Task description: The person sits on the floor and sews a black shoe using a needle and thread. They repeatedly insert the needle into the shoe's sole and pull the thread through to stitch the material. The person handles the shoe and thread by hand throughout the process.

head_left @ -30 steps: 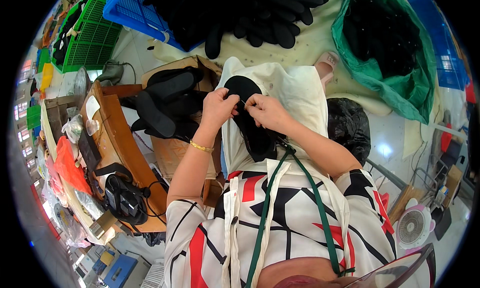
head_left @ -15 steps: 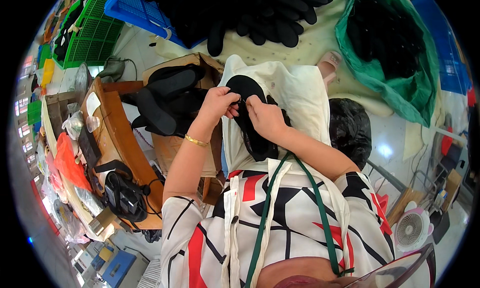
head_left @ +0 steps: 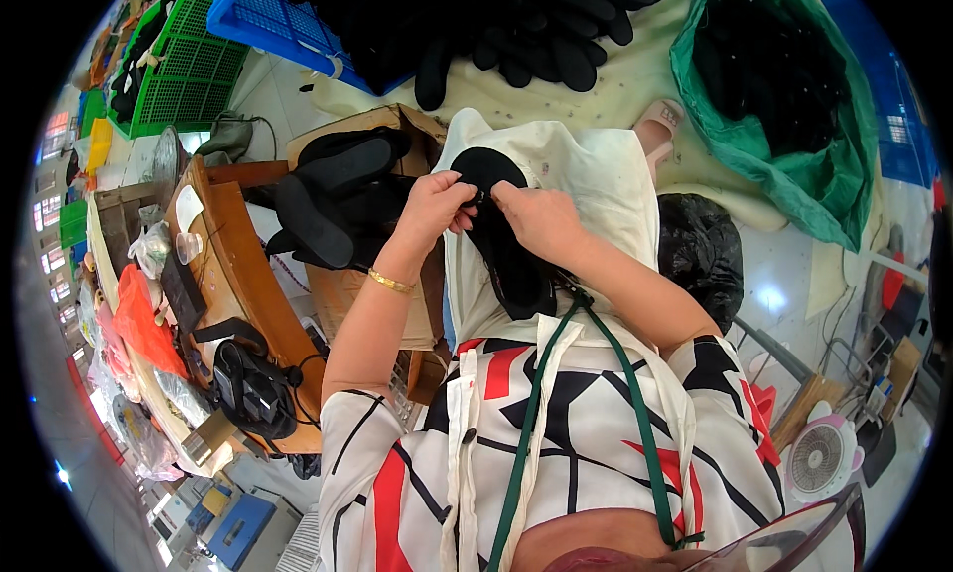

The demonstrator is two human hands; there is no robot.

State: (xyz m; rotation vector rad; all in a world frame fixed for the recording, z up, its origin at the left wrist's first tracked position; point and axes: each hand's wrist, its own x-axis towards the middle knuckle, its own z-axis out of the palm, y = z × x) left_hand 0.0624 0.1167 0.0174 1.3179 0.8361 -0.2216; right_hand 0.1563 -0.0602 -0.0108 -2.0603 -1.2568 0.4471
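Left hand (head_left: 434,211) and right hand (head_left: 544,222) pinch close together over a black shoe (head_left: 496,249) on the lap

Seen from above, a seated person in a patterned shirt (head_left: 556,463) works with two bare hands. The black shoe lies lengthwise on a cream apron (head_left: 601,165) spread over the lap, its rounded far end pointing away from the body.

The left hand comes in from the left, a gold bracelet (head_left: 391,282) at its wrist. Its thumb and forefinger are drawn together in a narrow pinch at the shoe, near its far half; the other fingers curl in beneath. The right hand faces it from the other side, back uppermost, fingers bunched with only a narrow gap to the left fingertips. Both touch the shoe's upper area. Whether either pinch holds the shoe's edge or something small and thin, I cannot tell: the fingers hide it.

To the left, more black shoes (head_left: 314,224) are heaped over a cardboard box (head_left: 372,309), beside a wooden table (head_left: 260,299). Ahead stands a blue crate (head_left: 283,26) with a pile of black pieces. To the right are a black plastic bag (head_left: 703,259) and, farther off, an open green sack (head_left: 816,200) with dark contents.
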